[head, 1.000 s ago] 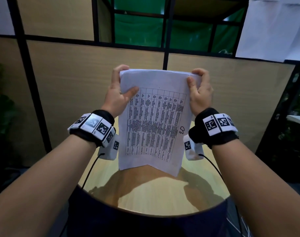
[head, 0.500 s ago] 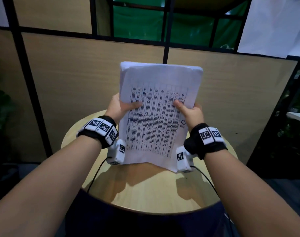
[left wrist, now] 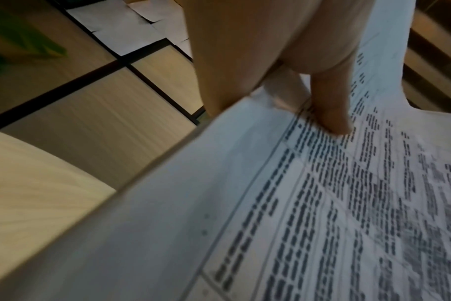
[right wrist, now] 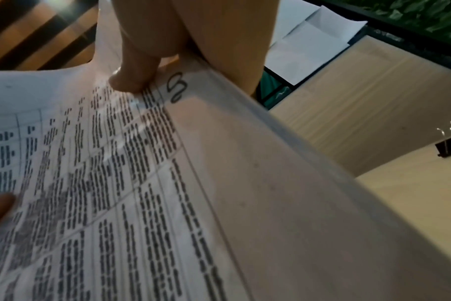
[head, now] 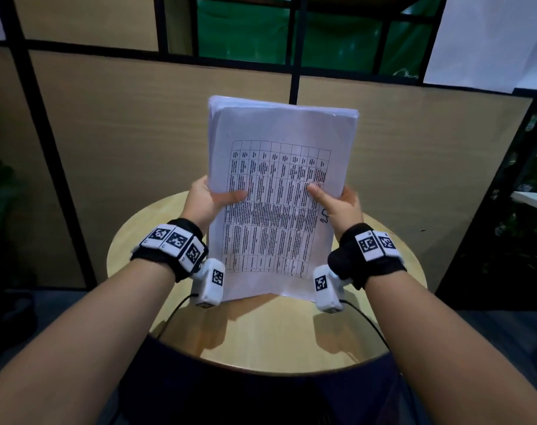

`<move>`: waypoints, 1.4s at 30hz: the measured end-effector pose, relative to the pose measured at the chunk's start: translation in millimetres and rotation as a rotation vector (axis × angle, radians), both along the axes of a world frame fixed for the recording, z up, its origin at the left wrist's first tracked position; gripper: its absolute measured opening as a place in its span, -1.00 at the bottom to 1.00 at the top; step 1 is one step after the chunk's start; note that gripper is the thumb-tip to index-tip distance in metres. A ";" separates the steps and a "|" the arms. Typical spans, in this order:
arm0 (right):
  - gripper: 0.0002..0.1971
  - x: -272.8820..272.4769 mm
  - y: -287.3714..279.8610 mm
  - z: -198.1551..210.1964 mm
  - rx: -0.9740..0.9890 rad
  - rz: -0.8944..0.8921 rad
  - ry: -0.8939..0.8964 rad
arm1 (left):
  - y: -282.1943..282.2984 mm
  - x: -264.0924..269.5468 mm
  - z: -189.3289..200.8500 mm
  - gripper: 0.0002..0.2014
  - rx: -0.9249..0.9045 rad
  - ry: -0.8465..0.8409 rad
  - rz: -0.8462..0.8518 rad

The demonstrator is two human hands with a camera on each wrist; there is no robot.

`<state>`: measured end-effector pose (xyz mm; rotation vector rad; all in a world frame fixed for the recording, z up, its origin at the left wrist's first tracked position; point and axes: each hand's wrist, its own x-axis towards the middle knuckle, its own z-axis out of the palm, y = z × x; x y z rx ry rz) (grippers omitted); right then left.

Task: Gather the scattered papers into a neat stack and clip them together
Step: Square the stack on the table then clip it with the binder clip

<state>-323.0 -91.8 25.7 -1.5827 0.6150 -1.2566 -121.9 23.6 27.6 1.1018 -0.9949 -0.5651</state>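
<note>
Holding the paper stack [head: 279, 191] upright, left hand [head: 204, 199] and right hand [head: 342, 204] are each pinching a side edge. Bottom edge is resting on the counter [head: 261, 338]. Advice: loosen both grips slightly while tapping, letting sheets settle flush.

Dim indoor scene, lit from above and in front. The forearms and the paper stack [head: 276, 191] cast soft shadows toward the near edge of the round table [head: 279, 342]. The head view bends straight lines at its edges and darkens at the corners. Both wrist views are motion-blurred; printed text is illegible, with a faint sheen on the page [right wrist: 126, 142].
</note>
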 end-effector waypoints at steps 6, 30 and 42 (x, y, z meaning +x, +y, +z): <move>-0.65 -1.7 -3.3 2.8 0.036 0.071 -0.022 | -6.0 21.7 5.6 -0.12 0.106 -0.060 -0.147; -0.66 -5.7 -17.8 80.0 -0.233 0.098 -0.113 | 2.1 20.2 67.5 -0.17 -0.180 -0.172 -0.010; -0.87 6.4 -9.1 93.1 -0.277 -0.054 -0.190 | 5.0 22.8 77.6 -0.54 -0.238 -0.167 -0.003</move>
